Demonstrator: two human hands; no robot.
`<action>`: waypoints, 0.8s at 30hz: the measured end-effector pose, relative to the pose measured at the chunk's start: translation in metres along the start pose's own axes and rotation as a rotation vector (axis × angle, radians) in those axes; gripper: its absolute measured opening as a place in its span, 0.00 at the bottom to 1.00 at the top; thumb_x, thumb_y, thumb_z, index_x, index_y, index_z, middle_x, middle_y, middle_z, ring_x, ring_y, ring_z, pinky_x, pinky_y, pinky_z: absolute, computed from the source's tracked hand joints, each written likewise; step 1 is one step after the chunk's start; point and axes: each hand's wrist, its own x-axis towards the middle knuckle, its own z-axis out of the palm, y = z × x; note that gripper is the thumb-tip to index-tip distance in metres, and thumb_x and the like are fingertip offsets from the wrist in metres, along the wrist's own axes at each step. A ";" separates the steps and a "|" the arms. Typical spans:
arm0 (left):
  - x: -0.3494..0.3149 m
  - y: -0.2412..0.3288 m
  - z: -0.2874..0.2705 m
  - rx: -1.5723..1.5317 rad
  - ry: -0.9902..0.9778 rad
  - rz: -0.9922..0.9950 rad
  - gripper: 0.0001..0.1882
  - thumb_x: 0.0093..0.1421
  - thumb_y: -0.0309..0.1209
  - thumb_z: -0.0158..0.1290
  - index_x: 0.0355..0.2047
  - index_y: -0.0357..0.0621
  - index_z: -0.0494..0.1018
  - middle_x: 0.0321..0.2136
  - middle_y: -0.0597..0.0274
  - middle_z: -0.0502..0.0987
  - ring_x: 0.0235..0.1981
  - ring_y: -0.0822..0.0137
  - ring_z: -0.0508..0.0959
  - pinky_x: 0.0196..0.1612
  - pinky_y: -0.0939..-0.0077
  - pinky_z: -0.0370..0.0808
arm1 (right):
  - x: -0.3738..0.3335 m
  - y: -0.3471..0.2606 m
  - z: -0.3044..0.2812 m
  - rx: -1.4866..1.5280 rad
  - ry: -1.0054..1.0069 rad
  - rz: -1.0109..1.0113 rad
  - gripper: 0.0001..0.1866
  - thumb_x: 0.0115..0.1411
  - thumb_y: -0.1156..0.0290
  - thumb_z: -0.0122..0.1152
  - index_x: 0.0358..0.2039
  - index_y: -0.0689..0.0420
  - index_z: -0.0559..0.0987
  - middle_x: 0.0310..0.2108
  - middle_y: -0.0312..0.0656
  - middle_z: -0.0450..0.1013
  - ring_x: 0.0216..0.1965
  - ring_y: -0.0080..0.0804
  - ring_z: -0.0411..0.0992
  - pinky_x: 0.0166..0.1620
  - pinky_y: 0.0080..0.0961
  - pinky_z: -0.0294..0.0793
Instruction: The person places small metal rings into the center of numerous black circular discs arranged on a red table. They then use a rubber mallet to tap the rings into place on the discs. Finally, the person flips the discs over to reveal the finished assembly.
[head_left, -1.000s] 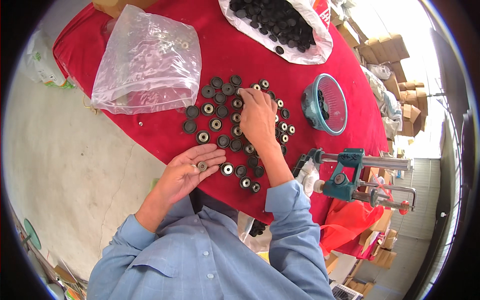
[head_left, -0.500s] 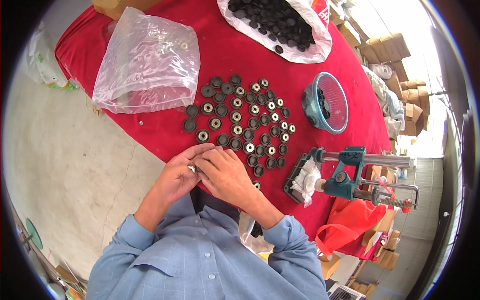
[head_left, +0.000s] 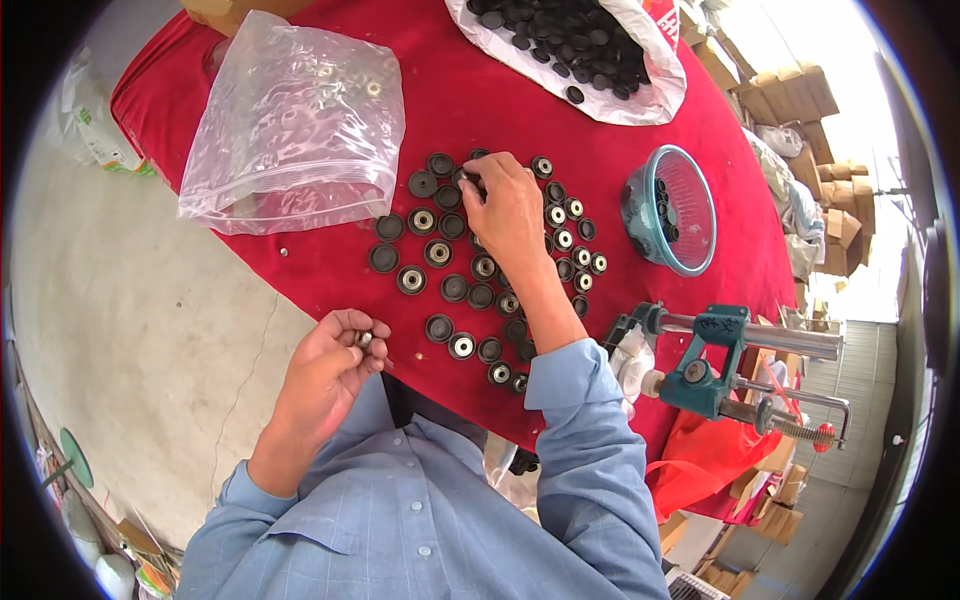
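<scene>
My left hand (head_left: 322, 375) is near the table's front edge, its fingers closed round small shiny metal ring pieces (head_left: 364, 340) that are partly hidden. My right hand (head_left: 507, 212) reaches over the far part of a group of round black caps (head_left: 383, 258). Its thumb and fingers are pinched at one cap, where a small metal ring (head_left: 464, 177) shows at the fingertips. Several caps hold a silver ring with a centre hole, such as the ringed cap (head_left: 411, 279); others have none. My right hand and forearm cover part of the group.
On the red cloth (head_left: 330, 270) lie a clear zip bag (head_left: 290, 130) with metal rings and a white sack (head_left: 660, 95) of black caps. A blue basket (head_left: 714, 225) holds more caps. At right stands a green hand press (head_left: 715, 360), beside a red bag (head_left: 715, 460).
My right hand has left my left hand and moved forward over the far caps. The left hand has shifted slightly left, still holding metal pieces.
</scene>
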 end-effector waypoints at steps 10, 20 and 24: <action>0.012 0.012 0.004 0.310 0.095 0.089 0.11 0.77 0.27 0.51 0.52 0.31 0.77 0.42 0.47 0.87 0.28 0.69 0.84 0.36 0.78 0.83 | -0.021 -0.012 -0.002 -0.275 -0.025 -0.122 0.19 0.56 0.80 0.66 0.50 0.61 0.86 0.46 0.40 0.76 0.50 0.42 0.74 0.55 0.41 0.71; 0.083 0.036 0.038 1.001 0.070 0.620 0.08 0.72 0.25 0.59 0.45 0.33 0.83 0.33 0.58 0.87 0.25 0.74 0.82 0.31 0.77 0.77 | -0.012 -0.016 -0.004 -0.356 -0.106 -0.112 0.23 0.51 0.79 0.68 0.51 0.60 0.86 0.44 0.40 0.76 0.50 0.41 0.73 0.56 0.44 0.67; 0.101 0.039 0.045 1.068 0.086 0.704 0.08 0.70 0.24 0.61 0.47 0.35 0.84 0.33 0.58 0.87 0.27 0.74 0.84 0.33 0.77 0.79 | -0.026 -0.013 0.000 -0.313 0.003 -0.100 0.24 0.51 0.79 0.68 0.51 0.59 0.86 0.45 0.40 0.76 0.50 0.41 0.73 0.55 0.43 0.67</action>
